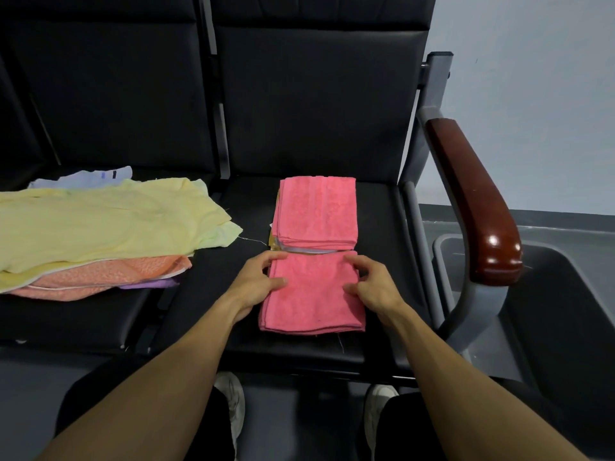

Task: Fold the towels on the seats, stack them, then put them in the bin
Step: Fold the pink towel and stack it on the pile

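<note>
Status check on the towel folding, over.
Both hands, left and right, gripping near pink towel. Folded stack behind. Unfolded pile left seat. Bin unobstructed.

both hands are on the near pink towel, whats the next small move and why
Probably lift the near pink towel and set it on the stack just behind it. It looks fully folded, with the left hand and right hand at its side edges, fingers curled onto it. The stack's top towel is about the same shape. Unfolded towels wait on the left seat.
</note>
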### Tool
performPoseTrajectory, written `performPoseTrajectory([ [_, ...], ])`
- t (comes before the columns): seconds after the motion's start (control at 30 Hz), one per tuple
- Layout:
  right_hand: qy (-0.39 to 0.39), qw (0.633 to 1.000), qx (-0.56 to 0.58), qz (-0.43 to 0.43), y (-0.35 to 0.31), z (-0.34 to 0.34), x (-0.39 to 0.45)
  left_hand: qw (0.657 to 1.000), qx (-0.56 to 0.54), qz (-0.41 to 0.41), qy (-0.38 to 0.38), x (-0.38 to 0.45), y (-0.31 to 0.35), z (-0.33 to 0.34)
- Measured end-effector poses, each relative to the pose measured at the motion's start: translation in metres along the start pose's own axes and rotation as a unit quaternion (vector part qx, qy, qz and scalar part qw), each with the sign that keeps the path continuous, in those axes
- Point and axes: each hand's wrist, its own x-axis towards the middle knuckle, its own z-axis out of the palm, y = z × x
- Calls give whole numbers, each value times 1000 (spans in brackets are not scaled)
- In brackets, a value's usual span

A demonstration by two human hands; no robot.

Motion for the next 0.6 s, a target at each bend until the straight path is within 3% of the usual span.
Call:
performPoseTrajectory([
  [0.27,-98,994,-42,38,-3,7,2,996,60,-15,-68,4,-5,9],
  [0.47,-83,990,-106,34,-4,10,4,977,204,-19,-61,7,-3,14],
  [0.53,-33,987,-153,39,-7,11,2,958,287,-17,-22,3,2,16],
  [0.6,81,964,-250,-24,-9,15,-3,908,411,41,69,-1,1,18],
])
